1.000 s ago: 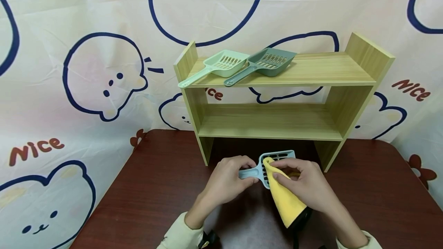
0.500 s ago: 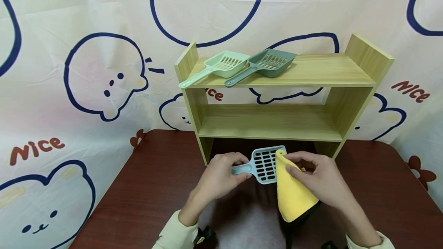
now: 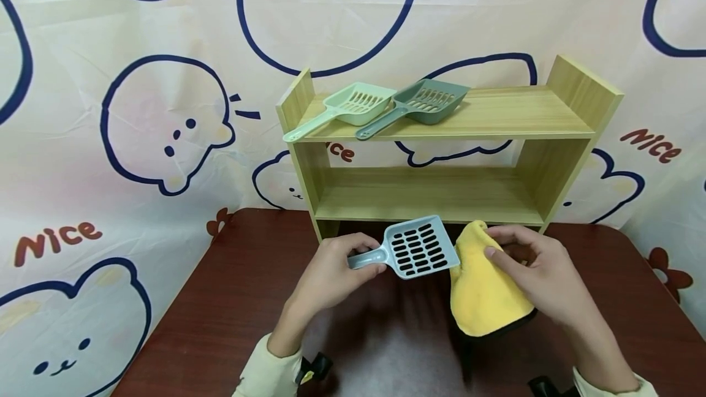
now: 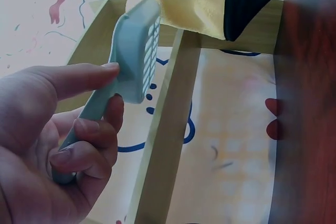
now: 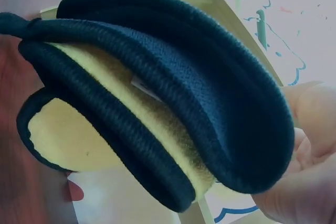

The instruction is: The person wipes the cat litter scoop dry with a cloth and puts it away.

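Observation:
My left hand point(image 3: 332, 268) grips the handle of a light blue slotted litter scoop point(image 3: 420, 246), held up in front of the shelf with its slotted face toward the head camera. In the left wrist view the fingers curl round the scoop's handle point(image 4: 92, 109) and the scoop is seen side-on. My right hand point(image 3: 543, 271) pinches a folded yellow cloth point(image 3: 485, 290), which hangs just right of the scoop's front edge. The right wrist view shows the cloth's dark backing and edging point(image 5: 210, 98) in loose folds, hiding most of the fingers.
A wooden two-tier shelf point(image 3: 436, 195) stands at the back of the dark red-brown table point(image 3: 231, 317). On its top board lie a pale green scoop point(image 3: 361, 103) and a grey-green scoop point(image 3: 432, 102), side by side at the left, handles overhanging the front. A patterned cloth backdrop point(image 3: 165, 127) hangs behind.
The cloth has slid off the scoop's slotted face to the right, baring it. My left hand has moved left and up with the scoop; my right hand has moved right with the cloth.

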Action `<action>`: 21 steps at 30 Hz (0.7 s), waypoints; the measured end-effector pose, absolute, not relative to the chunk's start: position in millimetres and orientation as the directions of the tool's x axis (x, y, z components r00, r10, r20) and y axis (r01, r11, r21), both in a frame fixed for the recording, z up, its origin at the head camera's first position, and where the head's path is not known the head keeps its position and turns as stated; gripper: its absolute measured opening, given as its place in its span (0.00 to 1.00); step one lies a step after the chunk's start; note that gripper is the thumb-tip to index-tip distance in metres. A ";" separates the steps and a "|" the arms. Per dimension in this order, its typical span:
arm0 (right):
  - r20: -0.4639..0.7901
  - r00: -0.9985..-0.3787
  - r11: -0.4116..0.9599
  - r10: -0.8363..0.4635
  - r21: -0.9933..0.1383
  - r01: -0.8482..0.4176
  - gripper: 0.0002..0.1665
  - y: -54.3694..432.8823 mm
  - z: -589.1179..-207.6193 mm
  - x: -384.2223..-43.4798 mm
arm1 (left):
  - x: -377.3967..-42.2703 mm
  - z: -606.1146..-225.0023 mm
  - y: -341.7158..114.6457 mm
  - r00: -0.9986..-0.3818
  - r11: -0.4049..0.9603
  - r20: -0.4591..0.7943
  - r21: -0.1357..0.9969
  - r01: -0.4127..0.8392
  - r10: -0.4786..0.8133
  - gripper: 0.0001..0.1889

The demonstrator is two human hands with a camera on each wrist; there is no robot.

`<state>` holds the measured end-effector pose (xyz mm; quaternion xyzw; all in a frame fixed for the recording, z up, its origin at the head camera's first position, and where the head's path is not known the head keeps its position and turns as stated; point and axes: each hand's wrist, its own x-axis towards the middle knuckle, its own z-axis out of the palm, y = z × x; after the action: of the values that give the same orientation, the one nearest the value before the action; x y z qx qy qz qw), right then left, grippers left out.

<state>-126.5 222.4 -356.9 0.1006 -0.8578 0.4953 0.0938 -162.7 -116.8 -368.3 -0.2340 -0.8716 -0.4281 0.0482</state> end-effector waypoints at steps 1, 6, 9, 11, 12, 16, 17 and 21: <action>0.263 -0.962 0.485 -0.078 -0.833 -0.267 0.18 223.1 -357.2 -127.1 | -162.6 -367.4 -117.6 -0.886 0.517 0.283 0.730 0.447 0.366 0.10; 0.258 -0.962 0.385 -0.093 -0.881 -0.274 0.20 226.8 -361.2 -131.9 | -161.7 -363.8 -120.9 -0.893 0.510 0.278 0.743 0.434 0.355 0.10; 0.244 -0.962 0.251 -0.126 -0.930 -0.269 0.18 230.7 -364.1 -134.9 | -162.3 -363.6 -122.7 -0.892 0.512 0.285 0.739 0.437 0.351 0.11; 0.236 -0.960 0.155 -0.150 -0.953 -0.259 0.17 233.0 -365.6 -136.5 | -162.4 -363.1 -124.0 -0.888 0.509 0.292 0.736 0.446 0.355 0.11; 0.236 -0.959 0.114 -0.158 -0.960 -0.255 0.17 233.8 -366.2 -137.1 | -162.6 -362.9 -124.5 -0.886 0.506 0.295 0.736 0.450 0.358 0.11; 0.225 -0.956 -0.001 -0.187 -0.973 -0.229 0.16 233.7 -367.4 -138.7 | -162.6 -361.8 -125.6 -0.879 0.490 0.298 0.741 0.459 0.372 0.11; 0.218 -0.957 -0.017 -0.193 -0.976 -0.219 0.16 233.1 -367.4 -138.7 | -162.6 -361.6 -125.5 -0.879 0.486 0.298 0.744 0.459 0.373 0.11; 0.186 -0.959 -0.050 -0.214 -0.982 -0.180 0.16 229.9 -367.4 -139.4 | -161.8 -361.6 -124.6 -0.875 0.467 0.298 0.755 0.461 0.382 0.11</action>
<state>-139.4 229.9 -367.4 0.1429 -0.6892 0.7103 -0.0120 -161.8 -124.6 -361.6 -0.2462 -0.8554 -0.4536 0.0436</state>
